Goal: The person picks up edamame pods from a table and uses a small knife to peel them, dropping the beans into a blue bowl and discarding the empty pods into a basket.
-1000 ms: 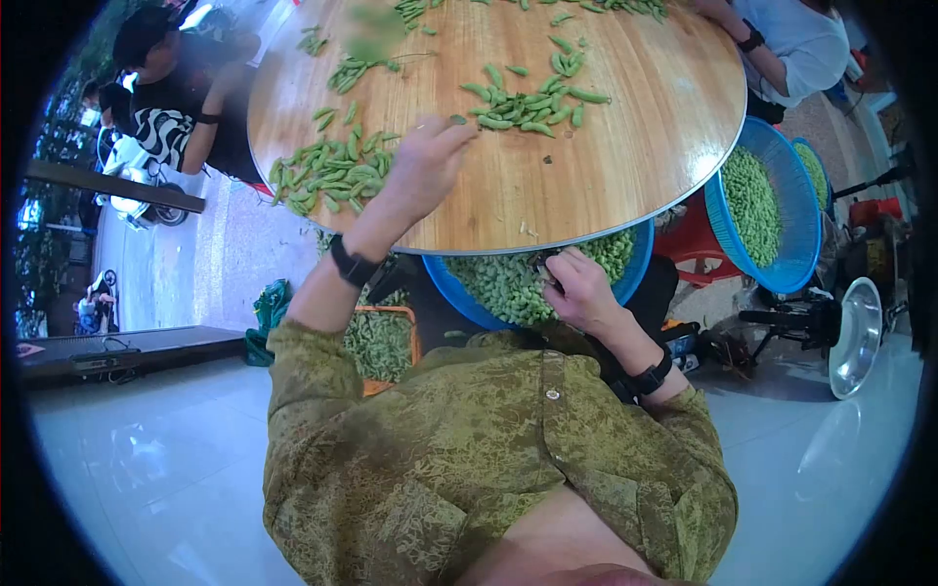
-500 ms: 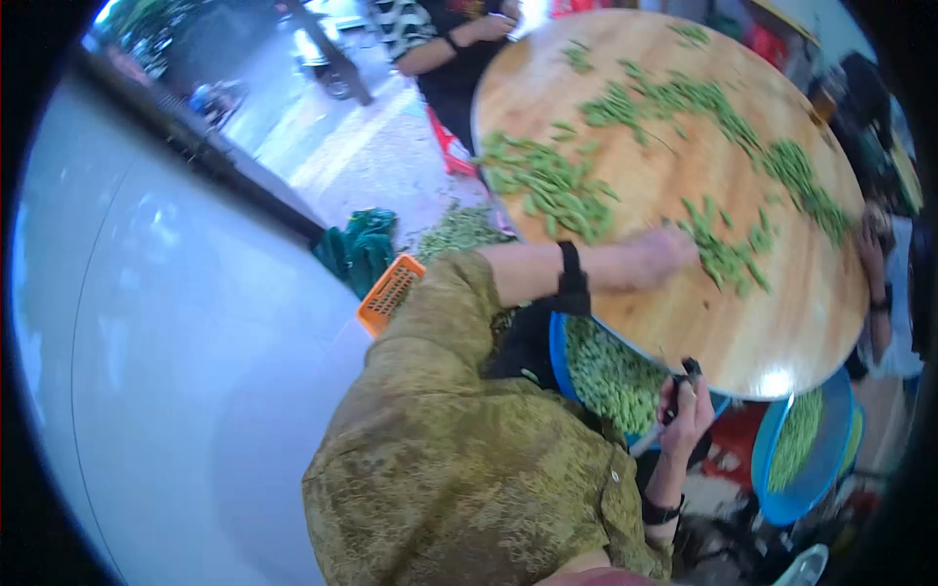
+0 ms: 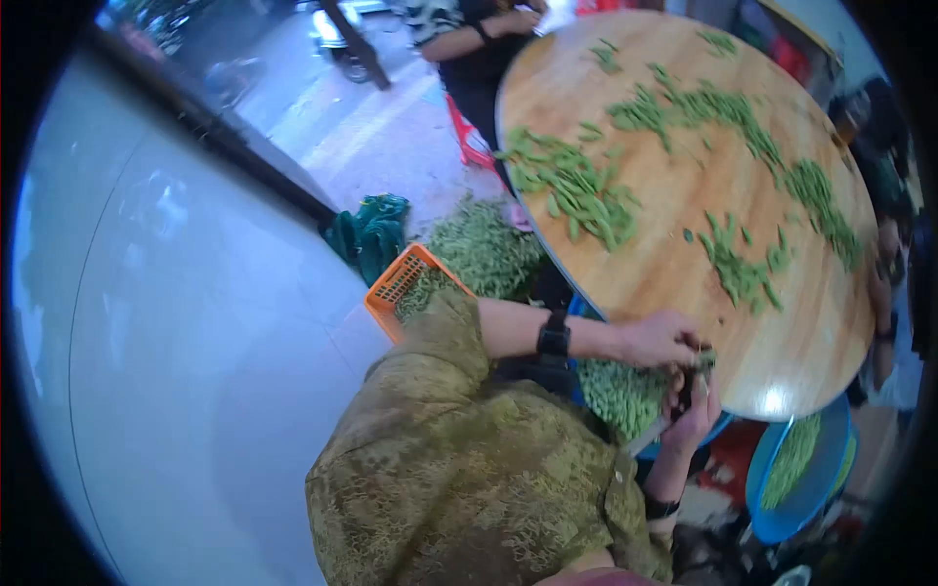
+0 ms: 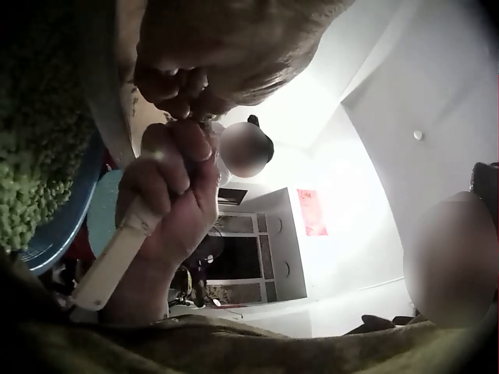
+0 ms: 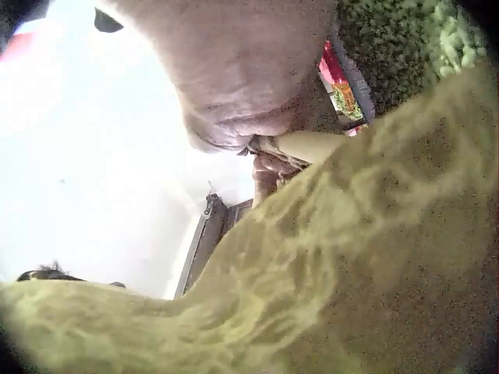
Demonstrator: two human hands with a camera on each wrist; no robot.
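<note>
Gripped handle in right hand; couldn't make out any hold in left hand, just beside. Saw pods on bench; judged light, firm, slightly slick, best pinched mid-length.

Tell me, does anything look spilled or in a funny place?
Maybe the green heap: it seems to lie loose on the floor beside the orange basket instead of inside it. It could be there on purpose, though. Nothing else stands out.
</note>
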